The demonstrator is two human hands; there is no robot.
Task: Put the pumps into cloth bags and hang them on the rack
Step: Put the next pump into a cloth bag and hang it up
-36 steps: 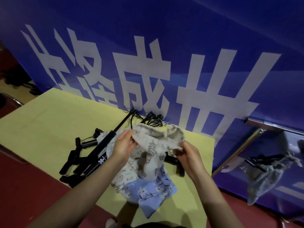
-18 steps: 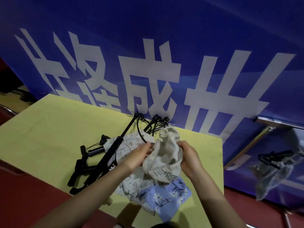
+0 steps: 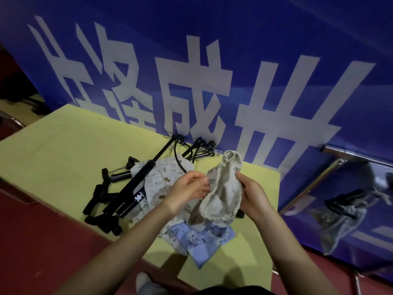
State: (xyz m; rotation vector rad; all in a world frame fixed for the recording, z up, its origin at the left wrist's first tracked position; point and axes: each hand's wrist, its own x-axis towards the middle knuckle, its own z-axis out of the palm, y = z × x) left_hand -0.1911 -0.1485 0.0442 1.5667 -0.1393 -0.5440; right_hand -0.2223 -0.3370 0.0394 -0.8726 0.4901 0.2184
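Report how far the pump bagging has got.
Done: one filled bag already hangs on the rack at right, a black pump poking out. In hand: the left hand and right hand hold a beige cloth bag, still without a pump. Left: several black pumps lie on the yellow table, with more bags under the hands.

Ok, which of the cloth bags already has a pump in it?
The grey bag hanging on the rack at right; a black pump sticks out of its top. The beige bag in both hands and those on the table look flat.
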